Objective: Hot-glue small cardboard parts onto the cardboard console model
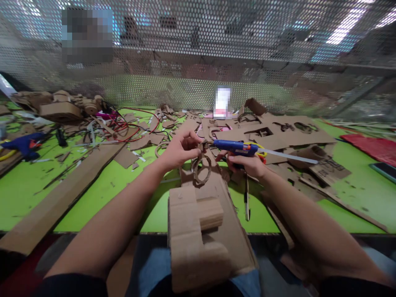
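Note:
My left hand (182, 149) is closed in a pinch on a small cardboard wheel (201, 168), a brown ring with spokes held upright. My right hand (247, 164) grips a blue glue gun (236, 147); its nozzle points left and touches the top of the wheel by my left fingertips. A white glue stick pokes out of the gun's back to the right. Below both hands a cardboard model (201, 231) of stacked blocks rests on my lap and against the green table (37, 189).
Cut cardboard sheets (278, 132) cover the table's far right. Red and black wires (130, 123) lie at the back left, near another cardboard model (62, 109) and a second blue glue gun (23, 144). A pen (246, 202) lies by my right wrist. Perforated mesh stands behind.

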`<state>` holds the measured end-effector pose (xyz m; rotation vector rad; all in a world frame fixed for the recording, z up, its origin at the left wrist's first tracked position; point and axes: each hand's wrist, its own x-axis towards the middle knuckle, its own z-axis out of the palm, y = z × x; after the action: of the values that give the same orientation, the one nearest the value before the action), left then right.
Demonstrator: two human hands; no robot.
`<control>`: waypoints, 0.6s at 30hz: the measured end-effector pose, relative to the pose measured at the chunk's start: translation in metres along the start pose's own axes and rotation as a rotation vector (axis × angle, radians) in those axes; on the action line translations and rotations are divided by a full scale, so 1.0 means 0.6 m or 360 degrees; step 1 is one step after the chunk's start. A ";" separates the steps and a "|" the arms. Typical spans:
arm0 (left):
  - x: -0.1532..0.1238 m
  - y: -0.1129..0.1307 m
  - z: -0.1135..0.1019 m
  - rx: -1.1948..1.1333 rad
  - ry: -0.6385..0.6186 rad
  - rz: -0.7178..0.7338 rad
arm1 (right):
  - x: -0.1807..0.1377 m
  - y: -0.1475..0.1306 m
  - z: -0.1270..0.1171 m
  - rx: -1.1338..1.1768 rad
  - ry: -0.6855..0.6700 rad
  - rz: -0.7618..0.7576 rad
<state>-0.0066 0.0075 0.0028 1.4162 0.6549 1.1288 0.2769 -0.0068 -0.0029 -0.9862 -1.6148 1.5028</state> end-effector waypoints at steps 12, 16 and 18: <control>-0.002 0.006 0.004 -0.0026 -0.0009 -0.0010 | 0.000 0.004 0.001 0.0025 -0.0044 0.0010; -0.002 0.006 0.004 -0.0040 -0.0011 -0.0010 | -0.002 0.005 0.000 0.0027 -0.0086 0.0031; -0.002 0.007 0.004 -0.0038 -0.0014 -0.0013 | -0.004 0.006 -0.001 0.0029 -0.0112 0.0042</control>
<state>-0.0061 0.0046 0.0064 1.3966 0.6386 1.1199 0.2784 -0.0085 -0.0064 -0.9575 -1.6400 1.5832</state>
